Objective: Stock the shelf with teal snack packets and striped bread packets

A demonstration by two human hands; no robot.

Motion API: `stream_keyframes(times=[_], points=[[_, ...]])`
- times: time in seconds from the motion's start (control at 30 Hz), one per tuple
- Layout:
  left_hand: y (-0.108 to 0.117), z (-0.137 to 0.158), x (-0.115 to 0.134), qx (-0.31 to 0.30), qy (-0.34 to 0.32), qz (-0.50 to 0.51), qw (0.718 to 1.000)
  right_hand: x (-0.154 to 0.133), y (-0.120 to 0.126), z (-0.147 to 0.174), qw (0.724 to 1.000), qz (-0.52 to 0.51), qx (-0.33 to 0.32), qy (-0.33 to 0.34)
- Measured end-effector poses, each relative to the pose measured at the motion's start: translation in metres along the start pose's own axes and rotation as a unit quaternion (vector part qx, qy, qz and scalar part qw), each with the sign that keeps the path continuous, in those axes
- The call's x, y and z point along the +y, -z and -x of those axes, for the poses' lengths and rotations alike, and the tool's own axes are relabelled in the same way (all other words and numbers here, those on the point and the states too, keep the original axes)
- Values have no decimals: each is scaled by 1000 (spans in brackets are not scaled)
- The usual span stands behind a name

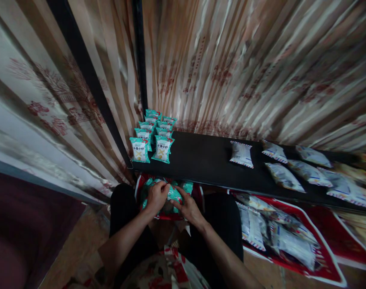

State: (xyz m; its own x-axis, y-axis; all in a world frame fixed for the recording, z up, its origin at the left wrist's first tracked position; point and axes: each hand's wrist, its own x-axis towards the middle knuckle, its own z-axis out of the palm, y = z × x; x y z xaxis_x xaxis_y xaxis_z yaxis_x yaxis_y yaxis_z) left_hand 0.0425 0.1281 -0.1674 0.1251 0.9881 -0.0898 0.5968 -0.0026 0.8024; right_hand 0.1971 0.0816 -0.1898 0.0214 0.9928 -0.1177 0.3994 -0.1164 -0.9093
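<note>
Between my knees, over a red basket (138,188) of teal snack bags, both my hands are on one teal snack bag (174,195). My left hand (157,196) has its fingers pinched at the bag's left end. Around the right end curl the fingers and thumb of my right hand (189,206). Just ahead, on the black shelf (201,156), two rows of upright teal snack bags (162,149) run back toward the curtain. More teal bags in the basket are partly hidden beneath my hands.
White snack bags (242,154) lie spread along the shelf's right half. Below them, a red basket with a white rim (321,237) holds several white bags, and another red basket (330,224) stands beyond it. Patterned curtains (219,72) and a black post (89,76) bound the shelf.
</note>
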Motion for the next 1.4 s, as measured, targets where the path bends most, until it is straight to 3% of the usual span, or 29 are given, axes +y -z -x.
stream_keyframes(times=[0.17, 0.3, 0.4, 0.53, 0.63, 0.73, 0.93, 1.07, 1.17, 1.3, 1.4], points=[[11, -1, 13, 30, -67, 35, 997, -14, 12, 0, 996, -74, 5, -50], [16, 7, 4, 163, -123, 53, 977, -21, 14, 4, 962, -249, 13, -114], [13, 15, -9, 247, -99, 65, 962, -21, 11, 6, 927, -335, 50, -161], [0, 23, -27, 279, -24, 104, 954, -20, 2, 6, 906, -377, 70, -178], [-12, 27, -35, 253, 78, 194, 945, -21, -5, 7, 896, -401, 66, -177], [-16, 30, -35, 184, 145, 326, 916, -23, -10, 6, 881, -431, 60, -184], [7, 31, -22, 113, 187, 448, 867, -25, 3, -4, 894, -392, 24, -215], [23, 30, -20, 30, 166, 436, 884, -24, 23, -15, 880, -392, -52, -262], [29, 30, -22, -27, 149, 430, 890, -24, 31, -24, 877, -402, -54, -257], [29, 28, -23, -11, 163, 453, 876, -32, 27, -30, 871, -436, -30, -225], [28, 21, -21, 25, 152, 450, 879, -43, 14, -29, 896, -413, -11, -166]])
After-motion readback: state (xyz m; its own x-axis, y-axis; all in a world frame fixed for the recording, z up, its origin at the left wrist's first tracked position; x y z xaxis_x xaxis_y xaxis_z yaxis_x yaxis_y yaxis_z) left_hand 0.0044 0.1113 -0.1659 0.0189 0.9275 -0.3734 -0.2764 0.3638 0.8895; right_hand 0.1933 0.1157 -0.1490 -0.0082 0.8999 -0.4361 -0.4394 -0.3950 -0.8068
